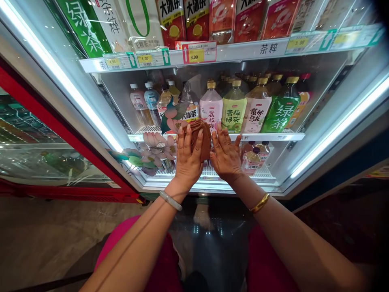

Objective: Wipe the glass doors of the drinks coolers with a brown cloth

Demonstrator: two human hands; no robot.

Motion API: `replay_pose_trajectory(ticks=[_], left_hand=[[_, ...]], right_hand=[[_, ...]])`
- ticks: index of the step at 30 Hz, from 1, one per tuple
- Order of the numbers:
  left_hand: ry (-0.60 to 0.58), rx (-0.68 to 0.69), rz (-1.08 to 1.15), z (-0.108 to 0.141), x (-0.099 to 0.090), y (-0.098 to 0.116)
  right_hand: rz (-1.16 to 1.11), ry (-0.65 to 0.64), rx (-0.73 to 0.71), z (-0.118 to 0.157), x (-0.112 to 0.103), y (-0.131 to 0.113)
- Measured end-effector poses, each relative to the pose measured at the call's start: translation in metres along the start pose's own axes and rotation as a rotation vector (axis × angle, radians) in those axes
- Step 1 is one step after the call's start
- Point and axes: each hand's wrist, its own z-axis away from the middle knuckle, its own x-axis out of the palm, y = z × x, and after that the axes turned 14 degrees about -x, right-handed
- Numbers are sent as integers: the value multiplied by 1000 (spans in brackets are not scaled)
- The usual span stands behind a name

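Brown cloth: the brown folded cloth (205, 142) is in front of the middle shelf (282, 136), pressed, it seems, on the glass pane (209, 176). Being loosely bunched, it could slip or unfold if the pressure becomes uneven.
Left hand: the left hand (188, 156) lies over the cloth, its fingers straight and a little apart, not curled around it. With no real grip, the cloth could slide out under a quick push.
Right hand: the right hand (226, 156) is flat just beside the cloth, fingers spread and holding nothing. I cannot tell if its thumb touches the cloth. Bare skin could leave prints on the glass.
Lotus sticker: the lotus sticker (156, 148) is near the left hand; strong rubbing across its edge could perhaps lift it.
Bangles: the pale bangle (170, 200) and the gold bangle (259, 203) could knock the metal door frame (212, 189) if the wrists drop.
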Motion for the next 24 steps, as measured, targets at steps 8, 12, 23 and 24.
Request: replay_pose_trajectory(ticks=[8, 12, 23, 24], left_hand=[[-37, 107, -80, 20, -5, -19], [3, -17, -81, 10, -23, -39], [-67, 60, -113, 35, -23, -50], [-41, 24, -119, 30, -28, -53]], right_hand=[[31, 56, -14, -5, 14, -3], [35, 9, 61, -8, 15, -7], [83, 92, 42, -16, 19, -12], [67, 73, 40, -17, 19, -14]])
